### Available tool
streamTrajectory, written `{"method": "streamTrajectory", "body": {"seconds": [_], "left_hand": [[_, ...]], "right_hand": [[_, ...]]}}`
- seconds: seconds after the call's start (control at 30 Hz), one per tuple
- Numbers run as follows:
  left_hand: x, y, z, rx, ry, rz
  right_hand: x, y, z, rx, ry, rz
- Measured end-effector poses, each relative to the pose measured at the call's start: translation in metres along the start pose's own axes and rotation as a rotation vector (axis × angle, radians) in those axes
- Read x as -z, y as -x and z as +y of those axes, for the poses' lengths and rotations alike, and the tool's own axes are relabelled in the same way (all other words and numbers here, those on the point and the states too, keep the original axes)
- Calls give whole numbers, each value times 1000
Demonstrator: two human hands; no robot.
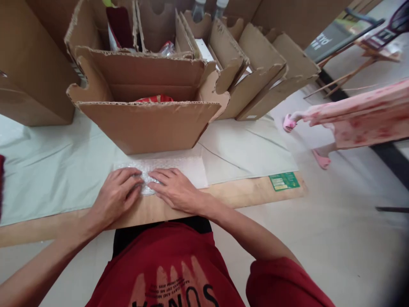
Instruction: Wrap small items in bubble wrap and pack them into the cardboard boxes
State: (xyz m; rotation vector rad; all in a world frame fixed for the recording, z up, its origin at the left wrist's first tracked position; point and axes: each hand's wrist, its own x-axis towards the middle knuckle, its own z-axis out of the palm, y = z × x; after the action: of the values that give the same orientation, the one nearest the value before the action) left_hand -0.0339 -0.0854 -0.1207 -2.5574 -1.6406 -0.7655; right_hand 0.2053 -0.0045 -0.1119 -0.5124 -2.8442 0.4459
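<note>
Where fingers (pixel 136 179) press: bubble wrap (pixel 179 168).

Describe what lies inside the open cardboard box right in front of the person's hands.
Inside the cardboard box, only the top of something red shows above the front wall. The rest of it, and the box's floor, are covered by that wall.

We see a wooden table (pixel 243 194) with a pale cloth (pixel 47 170) spread over most of it, short of the near edge. On the cloth stand open cardboard boxes (pixel 147 123) toward the far edge, with a bubble-wrap sheet (pixel 179 168) before them. A green label (pixel 284 181) sits at the near right corner.
</note>
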Motion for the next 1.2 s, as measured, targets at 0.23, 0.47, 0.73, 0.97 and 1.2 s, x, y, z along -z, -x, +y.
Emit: {"method": "streamTrajectory", "body": {"seconds": [0.23,0.47,0.73,0.97,1.2], "left_hand": [[-3,18,-7,27,145,-18],[14,27,-11,342,-270,88],[19,24,2,750,29,-4],[93,8,-43,981,-51,-63],[81,-14,-82,707,-94,-56]], "right_hand": [[34,102,52,-481,90,203],[41,59,64,-561,151,143],[35,57,37,-642,-173,217],[18,34,-50,-505,-825,65],[-15,-25,-68,-467,-989,-71]]}}
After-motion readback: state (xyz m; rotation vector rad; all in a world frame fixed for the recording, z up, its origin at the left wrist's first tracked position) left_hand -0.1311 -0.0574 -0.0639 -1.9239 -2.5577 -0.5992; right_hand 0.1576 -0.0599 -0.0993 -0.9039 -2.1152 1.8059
